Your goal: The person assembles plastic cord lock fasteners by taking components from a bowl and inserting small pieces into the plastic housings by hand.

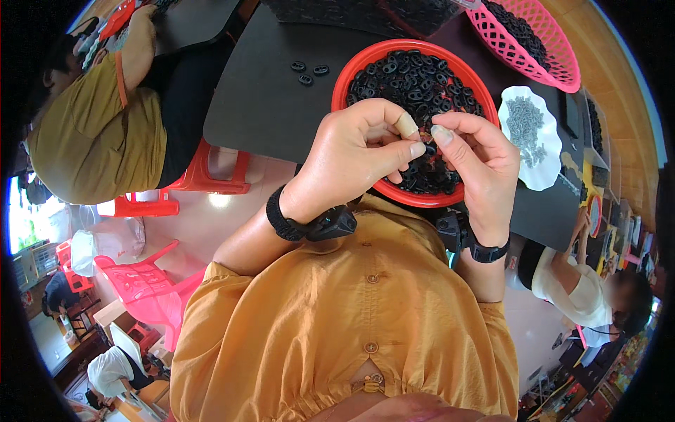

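Black oval piece (pixel 427 138) is being pinched between left hand (pixel 358 151) and right hand (pixel 478 158), fingers curled tight, over red bowl (pixel 344 77) of similar black pieces sitting on dark table (pixel 260 98), pink basket (pixel 555 63) and white dish (pixel 545 172) lying beyond, red plastic chairs (pixel 140 281) standing on pale floor.

Mustard-orange blouse (pixel 351 316), short gathered sleeves, buttons down the front. Black band with a small black device (pixel 330 224) on the left wrist; black wristband (pixel 487 252) on the right. Bandage (pixel 406 126) on one left finger.
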A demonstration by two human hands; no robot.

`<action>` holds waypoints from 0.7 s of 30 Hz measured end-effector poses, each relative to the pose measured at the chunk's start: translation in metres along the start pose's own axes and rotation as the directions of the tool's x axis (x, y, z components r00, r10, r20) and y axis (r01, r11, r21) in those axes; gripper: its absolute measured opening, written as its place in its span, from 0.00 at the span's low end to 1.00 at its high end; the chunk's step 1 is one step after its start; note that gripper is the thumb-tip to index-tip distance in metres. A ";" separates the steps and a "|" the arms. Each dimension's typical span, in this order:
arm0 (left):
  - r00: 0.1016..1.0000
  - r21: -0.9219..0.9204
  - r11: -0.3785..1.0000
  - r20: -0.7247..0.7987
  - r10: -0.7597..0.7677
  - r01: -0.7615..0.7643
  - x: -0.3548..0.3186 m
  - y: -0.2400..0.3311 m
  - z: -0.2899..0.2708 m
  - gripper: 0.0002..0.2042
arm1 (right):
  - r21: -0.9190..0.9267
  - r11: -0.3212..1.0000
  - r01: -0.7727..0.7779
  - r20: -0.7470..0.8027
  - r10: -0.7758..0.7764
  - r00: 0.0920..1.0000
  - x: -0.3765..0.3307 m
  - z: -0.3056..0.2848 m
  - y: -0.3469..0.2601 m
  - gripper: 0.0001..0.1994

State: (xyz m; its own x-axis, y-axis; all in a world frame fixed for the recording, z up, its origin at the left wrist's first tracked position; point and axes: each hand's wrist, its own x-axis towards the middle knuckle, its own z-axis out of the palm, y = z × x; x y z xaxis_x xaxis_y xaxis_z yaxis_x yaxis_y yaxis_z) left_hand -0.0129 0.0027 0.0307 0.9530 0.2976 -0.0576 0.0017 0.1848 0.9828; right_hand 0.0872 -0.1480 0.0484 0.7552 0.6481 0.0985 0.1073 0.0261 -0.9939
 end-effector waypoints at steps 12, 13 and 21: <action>0.998 0.024 0.999 0.064 -0.025 0.023 0.001 -0.001 -0.003 0.05 | 0.023 1.000 0.010 0.067 -0.011 0.998 0.000 -0.003 0.004 0.06; 0.998 0.026 0.999 0.067 -0.021 0.019 0.001 -0.001 -0.004 0.05 | 0.023 1.000 0.009 0.067 -0.010 0.998 0.000 -0.003 0.004 0.06; 0.997 0.031 0.999 0.072 -0.023 0.021 0.001 0.001 -0.005 0.06 | -0.006 1.000 0.012 0.100 -0.012 0.995 0.001 -0.004 0.006 0.06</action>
State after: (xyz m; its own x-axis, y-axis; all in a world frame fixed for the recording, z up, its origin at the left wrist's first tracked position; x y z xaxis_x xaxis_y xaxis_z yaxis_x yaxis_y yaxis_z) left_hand -0.0133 0.0080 0.0304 0.9719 0.2253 -0.0677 0.0311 0.1622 0.9863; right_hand 0.0915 -0.1506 0.0423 0.6851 0.7208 0.1047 0.1208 0.0294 -0.9922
